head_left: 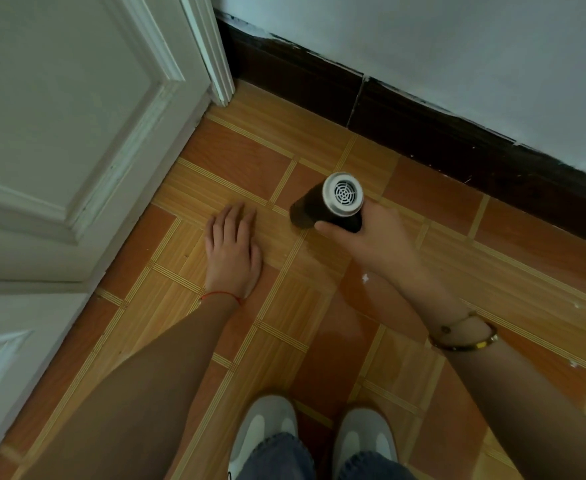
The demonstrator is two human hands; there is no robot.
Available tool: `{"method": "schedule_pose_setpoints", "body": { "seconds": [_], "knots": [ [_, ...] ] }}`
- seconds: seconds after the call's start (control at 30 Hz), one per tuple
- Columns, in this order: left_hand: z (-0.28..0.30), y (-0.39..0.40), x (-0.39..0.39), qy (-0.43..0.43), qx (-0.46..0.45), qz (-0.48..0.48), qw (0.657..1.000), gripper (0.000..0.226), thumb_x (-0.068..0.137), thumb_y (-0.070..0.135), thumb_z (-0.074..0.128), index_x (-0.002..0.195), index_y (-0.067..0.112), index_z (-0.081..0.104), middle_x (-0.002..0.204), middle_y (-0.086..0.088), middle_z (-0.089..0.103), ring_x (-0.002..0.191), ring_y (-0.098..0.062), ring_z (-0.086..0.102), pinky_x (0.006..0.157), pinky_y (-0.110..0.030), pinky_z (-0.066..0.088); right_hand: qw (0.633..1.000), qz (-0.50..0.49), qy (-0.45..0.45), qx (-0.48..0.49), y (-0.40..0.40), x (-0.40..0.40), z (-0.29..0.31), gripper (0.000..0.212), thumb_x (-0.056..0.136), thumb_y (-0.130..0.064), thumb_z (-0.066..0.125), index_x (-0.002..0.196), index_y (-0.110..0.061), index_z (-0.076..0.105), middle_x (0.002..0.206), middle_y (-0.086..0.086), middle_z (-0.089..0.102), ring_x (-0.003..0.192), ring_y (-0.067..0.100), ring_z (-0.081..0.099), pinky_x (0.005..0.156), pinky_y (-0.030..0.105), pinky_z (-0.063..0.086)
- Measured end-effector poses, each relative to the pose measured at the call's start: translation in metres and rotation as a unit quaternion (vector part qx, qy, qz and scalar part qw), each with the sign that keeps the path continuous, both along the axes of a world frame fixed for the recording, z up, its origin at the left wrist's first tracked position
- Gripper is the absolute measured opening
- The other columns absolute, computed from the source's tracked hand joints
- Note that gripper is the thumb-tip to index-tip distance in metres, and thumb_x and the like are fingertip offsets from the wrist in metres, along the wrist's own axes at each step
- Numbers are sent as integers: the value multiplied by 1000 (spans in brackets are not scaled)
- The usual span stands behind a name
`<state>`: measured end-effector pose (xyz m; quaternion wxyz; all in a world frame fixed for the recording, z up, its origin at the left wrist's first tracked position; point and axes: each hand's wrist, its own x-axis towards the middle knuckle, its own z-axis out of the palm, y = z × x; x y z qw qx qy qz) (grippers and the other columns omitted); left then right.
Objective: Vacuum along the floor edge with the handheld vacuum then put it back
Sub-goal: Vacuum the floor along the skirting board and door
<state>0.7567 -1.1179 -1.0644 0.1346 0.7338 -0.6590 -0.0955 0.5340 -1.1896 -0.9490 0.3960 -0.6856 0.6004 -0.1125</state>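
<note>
My right hand grips the handheld vacuum around its dark barrel, thumb across the near side, fingers wrapped behind where I cannot see them. The vacuum points down and away from me, its dark nose close to or on the floor, though I cannot tell whether it touches. Its silver rear cap with the round vent grille faces up at me. The nose sits out on the tiles, near the dark skirting board but apart from it. My left hand lies flat on the floor just beside the vacuum, fingers straight and together, palm down, holding nothing. A thin red string circles that wrist; a gold bangle sits on the right one. The white panelled door stands to my left, and my two pale shoes show at the bottom edge
</note>
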Motion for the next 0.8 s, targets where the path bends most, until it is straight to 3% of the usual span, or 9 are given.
{"method": "schedule_pose_setpoints", "body": {
  "seconds": [0.1, 0.27, 0.47, 0.57, 0.7, 0.8],
  "knots": [
    [0, 0, 0, 6, -3, 3, 1000, 49, 100, 27, 34, 147, 14, 39, 153, -10, 38, 146, -29, 27, 121, -54, 16, 999, -30, -5, -9, -3, -3, -2, 60, 83, -50, 69, 133, -21, 53, 114, -9, 65, 101, 4, 58, 67, 7, 37],
    [0, 0, 0, 3, 4, 2, 1000, 50, 99, 27, 35, 148, 15, 38, 153, -10, 37, 146, -29, 26, 121, -54, 16, 998, 14, -30, 44, -2, -5, -4, 50, 84, -49, 68, 124, -22, 56, 84, -17, 60, 66, 0, 57, 60, 15, 42],
    [0, -1, 0, -3, -6, 5, 1000, 49, 98, 22, 44, 147, 14, 40, 152, -10, 38, 145, -29, 28, 121, -54, 16, 992, -99, -37, -62, -17, 2, -17, 54, 82, -50, 69, 124, -18, 58, 99, -10, 66, 92, 6, 63, 68, 10, 45],
    [1, -1, 0, -2, -8, 3, 1000, 50, 98, 22, 43, 147, 14, 39, 153, -10, 38, 145, -29, 28, 121, -54, 16, 991, -92, -35, -93, -26, 13, -20, 60, 82, -51, 69, 129, -17, 55, 113, -4, 69, 100, 9, 64, 80, 23, 53],
    [1, -2, 0, -3, 0, 4, 1000, 51, 98, 25, 40, 148, 14, 39, 153, -10, 38, 145, -29, 28, 121, -54, 16, 995, -32, -43, -86, -35, 33, -28, 62, 80, -57, 68, 129, -21, 54, 113, -6, 68, 101, 10, 64, 80, 30, 55],
    [2, -2, -1, -5, 4, 2, 1000, 51, 98, 26, 39, 148, 14, 39, 153, -10, 38, 145, -29, 28, 121, -54, 16, 992, -55, -60, -96, -55, 42, -30, 62, 81, -54, 68, 130, -19, 54, 117, -4, 68, 103, 10, 63, 84, 27, 54]
  ]
}}
